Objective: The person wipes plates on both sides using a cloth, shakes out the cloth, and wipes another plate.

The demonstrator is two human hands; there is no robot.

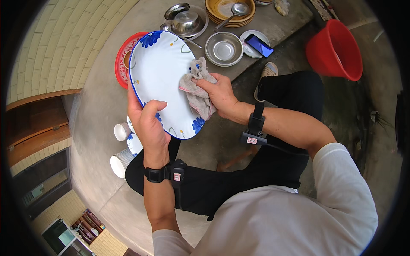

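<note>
A large oval white plate (164, 72) with a blue rim and blue flowers is held up over my lap. My left hand (150, 117) grips its lower left edge, thumb on the face and fingers behind, mostly hidden. At the plate's right edge my right hand (220, 96) clutches a crumpled grey cloth (198, 91), which lies against the plate's face and hangs over the rim. Whether the right fingers reach behind the plate, I cannot tell. A red patterned tray (121, 64) with a brownish cup on it is partly covered by the plate.
Beyond the plate stand a steel bowl (224, 49), a pile of steel ware (186, 23) and stacked yellow-brown bowls (225, 8) with a ladle (237, 10). A phone (259, 45) rests on a small plate (250, 52). White bowls (121, 164) lie left; a red bucket (334, 50) stands right.
</note>
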